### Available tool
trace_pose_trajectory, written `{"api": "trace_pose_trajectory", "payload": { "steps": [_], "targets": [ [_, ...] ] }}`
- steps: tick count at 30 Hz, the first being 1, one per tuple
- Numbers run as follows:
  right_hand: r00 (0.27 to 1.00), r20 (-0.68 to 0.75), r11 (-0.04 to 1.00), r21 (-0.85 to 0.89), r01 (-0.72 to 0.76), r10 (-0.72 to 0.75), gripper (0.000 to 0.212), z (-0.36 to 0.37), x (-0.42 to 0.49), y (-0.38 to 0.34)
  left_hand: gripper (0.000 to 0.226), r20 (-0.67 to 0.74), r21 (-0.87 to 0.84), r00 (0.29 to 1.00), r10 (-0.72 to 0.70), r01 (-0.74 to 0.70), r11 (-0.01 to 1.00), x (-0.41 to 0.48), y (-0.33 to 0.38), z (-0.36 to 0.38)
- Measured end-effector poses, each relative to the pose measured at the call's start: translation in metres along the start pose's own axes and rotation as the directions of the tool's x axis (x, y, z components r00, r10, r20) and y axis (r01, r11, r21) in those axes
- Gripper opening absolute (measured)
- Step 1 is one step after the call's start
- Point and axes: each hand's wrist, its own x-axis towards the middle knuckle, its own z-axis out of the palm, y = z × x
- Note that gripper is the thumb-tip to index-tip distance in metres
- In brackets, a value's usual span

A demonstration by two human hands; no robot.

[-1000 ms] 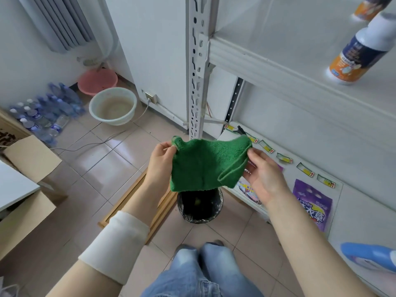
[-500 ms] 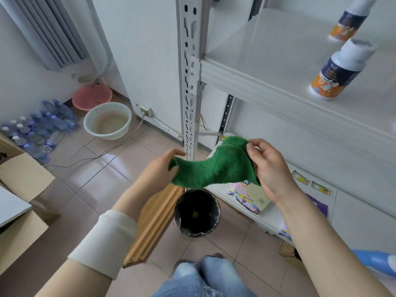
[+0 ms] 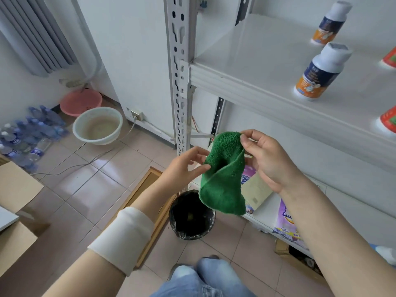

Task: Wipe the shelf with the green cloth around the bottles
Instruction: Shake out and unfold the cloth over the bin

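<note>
The green cloth [image 3: 222,176] hangs folded in the air below the front edge of the white shelf [image 3: 246,61]. My right hand [image 3: 265,159] pinches its top corner between thumb and fingers. My left hand [image 3: 184,166] is just left of it, fingers straight, fingertips touching the cloth's left edge. On the shelf stand two white-capped bottles with blue and orange labels, one near the front [image 3: 319,71] and one further back [image 3: 330,23]. Two red-topped containers [image 3: 387,120] show partly at the right edge.
A black-lined bin [image 3: 191,215] stands on the tiled floor under the cloth. A perforated shelf post [image 3: 180,82] rises left of the shelf. A lower shelf [image 3: 265,215] carries purple packets. Basins [image 3: 97,125], water bottles [image 3: 23,136], cardboard boxes [image 3: 15,211] and a wooden frame [image 3: 147,202] lie to the left.
The cloth was stretched between both hands; now it hangs from my right hand alone. My left hand has let go and opened. The view has lifted toward the shelf.
</note>
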Motion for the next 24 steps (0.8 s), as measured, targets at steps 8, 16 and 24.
{"api": "trace_pose_trajectory", "payload": {
  "steps": [8,16,24],
  "targets": [
    [0.993,-0.091,0.987,0.140,0.084,-0.071,0.024,-0.022,-0.014,-0.017,0.032,0.077,0.019,0.993,-0.094,0.093,0.995,-0.004,-0.016,-0.006],
    [0.991,-0.114,0.983,0.163,0.083,-0.065,0.031,-0.040,-0.032,-0.010,0.019,0.056,-0.044,0.998,-0.031,0.034,0.998,-0.013,0.001,-0.055],
    [0.990,-0.106,0.961,0.251,0.119,-0.095,0.024,-0.033,-0.021,-0.056,0.057,0.072,-0.770,0.997,-0.023,0.071,0.634,-0.018,0.021,-0.108]
  ]
}}
